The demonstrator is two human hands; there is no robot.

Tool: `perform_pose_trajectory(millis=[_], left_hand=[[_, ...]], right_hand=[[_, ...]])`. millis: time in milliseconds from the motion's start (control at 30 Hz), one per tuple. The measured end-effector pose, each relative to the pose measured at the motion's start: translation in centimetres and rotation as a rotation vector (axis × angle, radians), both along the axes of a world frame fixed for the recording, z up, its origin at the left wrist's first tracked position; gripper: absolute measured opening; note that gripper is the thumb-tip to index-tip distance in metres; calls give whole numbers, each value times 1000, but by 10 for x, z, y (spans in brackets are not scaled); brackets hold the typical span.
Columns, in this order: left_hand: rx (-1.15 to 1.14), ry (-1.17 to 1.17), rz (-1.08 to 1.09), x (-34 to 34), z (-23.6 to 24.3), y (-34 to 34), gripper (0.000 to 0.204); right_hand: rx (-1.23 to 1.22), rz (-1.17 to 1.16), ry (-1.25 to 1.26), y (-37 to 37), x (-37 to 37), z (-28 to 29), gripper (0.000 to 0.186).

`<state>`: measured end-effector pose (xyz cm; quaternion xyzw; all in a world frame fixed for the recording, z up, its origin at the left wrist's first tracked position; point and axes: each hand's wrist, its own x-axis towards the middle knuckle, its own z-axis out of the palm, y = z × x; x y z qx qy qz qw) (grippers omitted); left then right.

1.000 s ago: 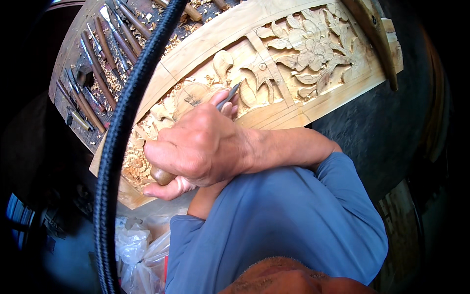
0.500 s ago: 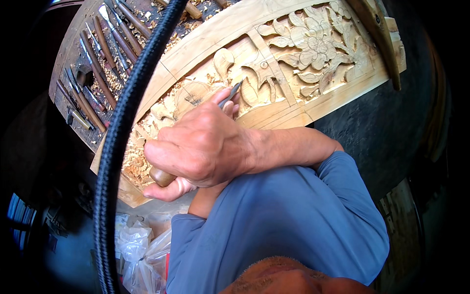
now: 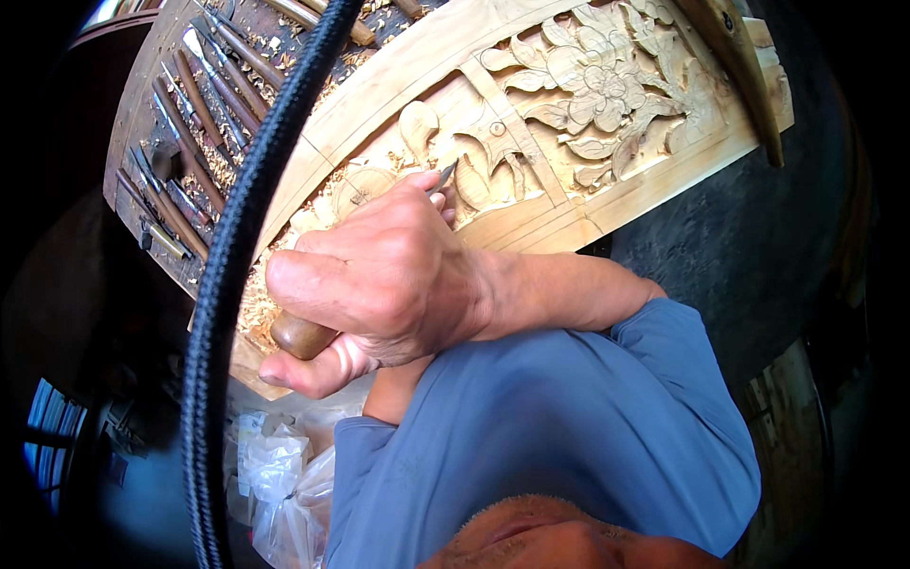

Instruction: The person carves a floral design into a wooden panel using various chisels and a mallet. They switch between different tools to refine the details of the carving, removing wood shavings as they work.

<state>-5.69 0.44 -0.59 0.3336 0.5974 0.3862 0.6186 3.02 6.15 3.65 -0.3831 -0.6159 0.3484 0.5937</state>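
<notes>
right hand [image 3: 384, 270] curled | right forearm [image 3: 564, 286] sideways | left forearm [image 3: 395, 391] underneath

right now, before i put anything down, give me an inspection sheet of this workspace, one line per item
surface: dark table, strewn with wood shavings
job's things: carved board with flower and leaf shapes; carving tool, its pointed tip over the board
clutter: many hand tools at the upper left among shavings
right grip: closed around the tool's wooden handle
left grip: mostly hidden behind the right one, state unclear; left forearm shows below
cables: thick black braided cord runs from top edge to bottom edge
surroundings: clear plastic bag at the lower left; curved wooden piece at the upper right
</notes>
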Motion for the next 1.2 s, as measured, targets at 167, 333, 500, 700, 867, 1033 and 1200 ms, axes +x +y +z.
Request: perform_pose_trajectory(millis=[167,333,500,700,867,1033,1200], left_hand=[[102,78,-23,-3,-1,0,35],[333,239,-81,3,-4,2,34],[572,351,-110,7,-4,4,34],[734,435,-103,4,3,1,33],[896,532,-18,-16,9,-16,33],[1004,750,-141,-54,-6,-21,32],[901,682,94,-52,-22,-20,33]], right_hand=[[-1,-37,27,1,8,2,47],[-40,-54,81,13,16,-2,46],[-120,-33,174,23,14,-6,42],[282,259,-179,-5,-2,3,42],[523,217,-273,-52,-16,9,43],[486,262,-266,-74,13,-7,39],[297,229,-498,-73,60,-7,42]])
